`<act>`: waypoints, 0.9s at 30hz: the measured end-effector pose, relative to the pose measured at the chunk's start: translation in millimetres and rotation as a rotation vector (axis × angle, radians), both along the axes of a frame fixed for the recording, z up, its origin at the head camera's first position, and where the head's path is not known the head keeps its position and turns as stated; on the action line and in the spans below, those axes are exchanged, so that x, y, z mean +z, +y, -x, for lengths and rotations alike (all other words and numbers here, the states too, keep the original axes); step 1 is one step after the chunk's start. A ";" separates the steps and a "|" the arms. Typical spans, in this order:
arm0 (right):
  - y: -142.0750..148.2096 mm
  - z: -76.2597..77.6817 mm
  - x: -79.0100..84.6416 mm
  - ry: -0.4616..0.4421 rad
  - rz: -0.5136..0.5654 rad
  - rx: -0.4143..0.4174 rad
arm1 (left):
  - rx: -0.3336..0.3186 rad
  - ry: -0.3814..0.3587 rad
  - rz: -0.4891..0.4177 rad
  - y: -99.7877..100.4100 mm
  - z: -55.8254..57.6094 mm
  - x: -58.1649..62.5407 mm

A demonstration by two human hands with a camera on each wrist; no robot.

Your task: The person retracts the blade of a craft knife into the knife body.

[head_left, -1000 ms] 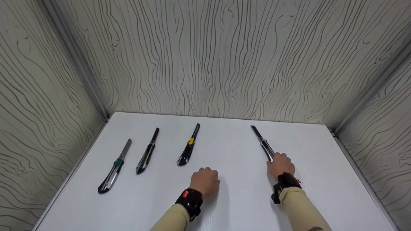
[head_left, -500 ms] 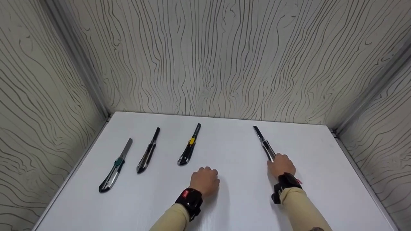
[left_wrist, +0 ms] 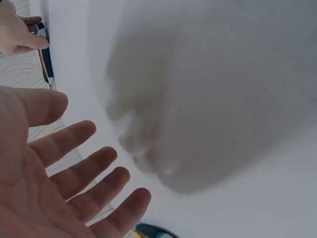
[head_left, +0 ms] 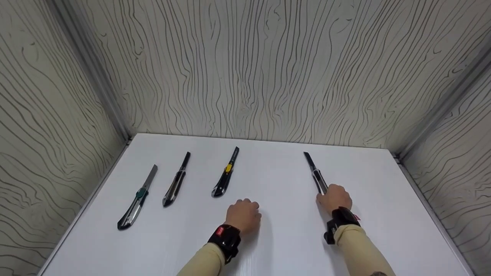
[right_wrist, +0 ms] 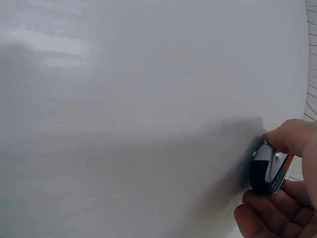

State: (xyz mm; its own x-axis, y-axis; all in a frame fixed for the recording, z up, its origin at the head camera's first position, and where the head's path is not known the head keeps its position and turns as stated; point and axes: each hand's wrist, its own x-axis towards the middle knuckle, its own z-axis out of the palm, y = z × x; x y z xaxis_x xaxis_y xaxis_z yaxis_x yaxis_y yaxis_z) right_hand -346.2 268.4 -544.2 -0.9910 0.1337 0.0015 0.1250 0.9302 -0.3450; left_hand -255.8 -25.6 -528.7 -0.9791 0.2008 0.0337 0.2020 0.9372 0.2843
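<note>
My right hand (head_left: 334, 199) pinches the handle end of a silver and black utility knife (head_left: 319, 179), whose dark blade points toward the back wall. In the right wrist view, the thumb and fingers sit on either side of the knife's butt (right_wrist: 265, 171), close to the tabletop. My left hand (head_left: 243, 217) is held over the table with nothing in it; its fingers are spread and relaxed in the left wrist view. Nearest to it lies a black utility knife with a yellow slider (head_left: 224, 178), blade extended.
Farther left lie a silver and black utility knife (head_left: 176, 184) and one with a green slider (head_left: 135, 205), both with blades out. All rest on a white table (head_left: 276, 237). A wood-grain patterned wall (head_left: 245, 76) rises at the back, with similar panels on both sides.
The knife in my right hand has turned slightly, its blade tip shifting a little to the right. My left hand has barely moved.
</note>
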 end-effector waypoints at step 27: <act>-59.7 -70.6 22.9 0.154 0.125 0.105 | 0.019 -0.130 -0.444 23.0 -6.5 7.9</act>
State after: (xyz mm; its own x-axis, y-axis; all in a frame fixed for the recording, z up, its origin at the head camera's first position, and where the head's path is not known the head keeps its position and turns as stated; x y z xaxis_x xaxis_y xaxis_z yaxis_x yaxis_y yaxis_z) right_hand -275.6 208.6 -521.2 -0.9889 0.0383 0.1437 -0.0335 0.8843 -0.4658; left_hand -249.3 -2.6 -520.8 -0.9842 0.1767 -0.0114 0.1218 0.7222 0.6808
